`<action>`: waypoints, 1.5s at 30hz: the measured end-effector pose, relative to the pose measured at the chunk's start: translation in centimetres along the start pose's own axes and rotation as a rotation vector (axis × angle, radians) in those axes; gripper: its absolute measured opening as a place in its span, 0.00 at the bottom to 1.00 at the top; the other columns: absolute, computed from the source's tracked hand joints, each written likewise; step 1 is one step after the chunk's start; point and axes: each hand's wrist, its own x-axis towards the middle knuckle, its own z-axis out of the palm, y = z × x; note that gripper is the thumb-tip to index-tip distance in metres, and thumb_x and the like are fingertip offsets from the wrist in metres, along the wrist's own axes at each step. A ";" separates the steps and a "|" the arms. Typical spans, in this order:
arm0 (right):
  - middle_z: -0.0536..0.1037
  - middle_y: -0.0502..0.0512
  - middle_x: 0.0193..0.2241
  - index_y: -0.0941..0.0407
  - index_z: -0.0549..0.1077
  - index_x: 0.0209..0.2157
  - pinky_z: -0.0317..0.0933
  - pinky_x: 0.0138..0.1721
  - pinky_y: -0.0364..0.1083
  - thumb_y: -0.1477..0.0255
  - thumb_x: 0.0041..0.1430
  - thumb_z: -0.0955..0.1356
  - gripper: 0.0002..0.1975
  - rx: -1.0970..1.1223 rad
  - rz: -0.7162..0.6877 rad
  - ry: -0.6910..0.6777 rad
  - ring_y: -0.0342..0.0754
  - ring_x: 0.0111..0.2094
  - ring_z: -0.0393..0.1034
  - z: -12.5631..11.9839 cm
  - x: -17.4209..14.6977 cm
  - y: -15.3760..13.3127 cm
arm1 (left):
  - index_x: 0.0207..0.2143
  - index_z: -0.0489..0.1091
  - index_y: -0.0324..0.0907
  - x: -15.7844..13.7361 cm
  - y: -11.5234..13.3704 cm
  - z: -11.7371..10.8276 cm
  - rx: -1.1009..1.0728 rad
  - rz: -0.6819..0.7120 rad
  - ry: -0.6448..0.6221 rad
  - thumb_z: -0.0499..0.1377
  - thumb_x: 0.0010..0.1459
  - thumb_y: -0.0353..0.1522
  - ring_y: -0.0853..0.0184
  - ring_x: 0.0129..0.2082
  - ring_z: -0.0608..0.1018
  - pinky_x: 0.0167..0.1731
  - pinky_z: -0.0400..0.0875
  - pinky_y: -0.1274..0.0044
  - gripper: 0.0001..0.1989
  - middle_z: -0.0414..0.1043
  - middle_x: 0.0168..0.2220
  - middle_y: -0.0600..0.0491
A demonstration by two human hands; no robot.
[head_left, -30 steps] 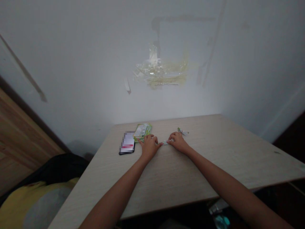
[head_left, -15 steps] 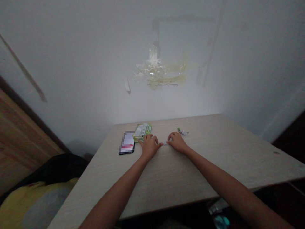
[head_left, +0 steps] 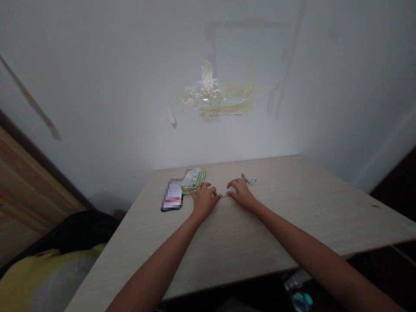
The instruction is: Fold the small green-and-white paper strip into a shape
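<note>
A small, narrow whitish strip (head_left: 224, 195) lies on the table between my two hands; its exact kind is too small to make out. My left hand (head_left: 203, 202) pinches its left end between thumb and a finger, while other fingers spread beside a green-and-white packet (head_left: 193, 179). At the strip's right end is my right hand (head_left: 241, 193), its thumb close to or touching the strip. A gap shows between that thumb and the curved fingers above it. Just beyond the right hand sits a small crumpled green-and-white wrapper (head_left: 248, 178).
A phone (head_left: 173, 197) with a partly blurred screen lies left of the packet. The wooden table (head_left: 276, 173) meets a wall (head_left: 139, 108) bearing old tape (head_left: 208, 93). Yellow and dark fabric (head_left: 48, 268) lies at lower left, and a turquoise-topped object (head_left: 302, 300) is below the table edge.
The fingers of my right hand have lifted slightly away from its thumb. My left hand keeps its pinch on the strip. The view has shifted a little.
</note>
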 end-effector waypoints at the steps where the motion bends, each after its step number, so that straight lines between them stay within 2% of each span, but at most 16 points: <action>1: 0.71 0.56 0.42 0.55 0.76 0.39 0.56 0.54 0.53 0.72 0.57 0.71 0.07 0.015 -0.047 0.003 0.52 0.49 0.63 -0.2 0.0 -0.1 | 0.30 0.74 0.47 -0.1 0.0 0.0 0.005 0.004 0.004 0.63 0.55 0.43 0.54 0.61 0.61 0.60 0.36 0.43 0.10 0.67 0.56 0.51; 3: 0.72 0.57 0.41 0.55 0.77 0.36 0.57 0.53 0.52 0.74 0.57 0.70 0.04 0.027 -0.132 -0.003 0.51 0.48 0.64 -0.5 -0.1 -0.3 | 0.29 0.74 0.47 -0.1 0.1 -0.2 0.002 0.001 0.002 0.62 0.55 0.43 0.54 0.61 0.60 0.60 0.36 0.42 0.10 0.67 0.56 0.52; 6: 0.74 0.58 0.40 0.55 0.79 0.37 0.60 0.51 0.51 0.76 0.58 0.69 0.07 0.009 -0.219 -0.017 0.51 0.46 0.66 -0.8 0.1 -0.6 | 0.28 0.74 0.47 -0.1 0.1 -0.3 -0.017 -0.002 -0.006 0.61 0.56 0.43 0.54 0.61 0.60 0.60 0.37 0.42 0.11 0.68 0.55 0.52; 12: 0.79 0.58 0.42 0.54 0.80 0.39 0.61 0.52 0.51 0.75 0.61 0.67 0.09 -0.027 -0.316 -0.131 0.51 0.47 0.69 -0.8 0.1 -1.1 | 0.29 0.75 0.49 -0.1 0.1 -0.4 -0.012 -0.014 -0.021 0.60 0.57 0.43 0.55 0.62 0.60 0.61 0.37 0.44 0.10 0.68 0.56 0.53; 19: 0.78 0.60 0.45 0.58 0.77 0.46 0.61 0.54 0.51 0.78 0.60 0.66 0.14 0.004 -0.294 -0.078 0.50 0.49 0.68 -1.0 0.0 -1.3 | 0.34 0.74 0.48 0.0 -0.2 -0.1 -0.033 -0.036 0.018 0.61 0.56 0.43 0.54 0.61 0.61 0.60 0.39 0.43 0.10 0.68 0.54 0.51; 23: 0.78 0.58 0.48 0.56 0.77 0.48 0.60 0.56 0.52 0.79 0.61 0.64 0.16 -0.032 -0.312 -0.123 0.51 0.51 0.67 -0.9 0.0 -1.2 | 0.39 0.73 0.49 0.0 -0.3 0.0 -0.043 -0.042 0.024 0.62 0.55 0.43 0.55 0.59 0.63 0.60 0.40 0.43 0.12 0.68 0.53 0.50; 27: 0.78 0.57 0.49 0.53 0.77 0.48 0.59 0.56 0.53 0.78 0.62 0.63 0.17 -0.054 -0.281 -0.165 0.51 0.52 0.67 -0.6 0.0 -1.0 | 0.43 0.73 0.55 0.1 -0.3 -0.1 -0.045 -0.043 -0.001 0.63 0.54 0.43 0.54 0.61 0.61 0.59 0.39 0.42 0.13 0.67 0.56 0.51; 31: 0.78 0.54 0.50 0.52 0.77 0.48 0.59 0.57 0.52 0.78 0.62 0.63 0.17 -0.060 -0.228 -0.193 0.50 0.53 0.67 -0.5 0.2 -0.8 | 0.42 0.76 0.60 0.1 -0.4 -0.3 -0.027 -0.034 -0.037 0.62 0.55 0.45 0.53 0.62 0.59 0.60 0.38 0.43 0.12 0.64 0.58 0.52; 35: 0.77 0.54 0.50 0.53 0.77 0.48 0.59 0.57 0.51 0.79 0.61 0.63 0.18 -0.058 -0.199 -0.199 0.50 0.53 0.67 -0.5 0.3 -1.0 | 0.40 0.78 0.60 0.3 -0.5 -0.7 0.018 -0.014 -0.066 0.62 0.55 0.46 0.51 0.63 0.57 0.61 0.37 0.44 0.11 0.64 0.60 0.54; 40: 0.77 0.54 0.50 0.53 0.76 0.49 0.57 0.58 0.51 0.81 0.59 0.62 0.20 -0.088 -0.177 -0.216 0.50 0.53 0.66 -0.7 0.4 -1.3 | 0.38 0.78 0.59 0.7 -0.9 -0.9 0.033 0.048 -0.101 0.60 0.56 0.46 0.48 0.64 0.56 0.60 0.32 0.40 0.10 0.65 0.60 0.55; 45: 0.78 0.53 0.49 0.52 0.77 0.48 0.56 0.57 0.51 0.80 0.59 0.63 0.19 -0.134 -0.193 -0.234 0.50 0.53 0.65 -0.7 0.6 -1.6 | 0.44 0.75 0.59 0.6 -1.1 -1.0 0.037 0.096 -0.132 0.59 0.58 0.45 0.51 0.64 0.57 0.58 0.34 0.38 0.12 0.65 0.60 0.54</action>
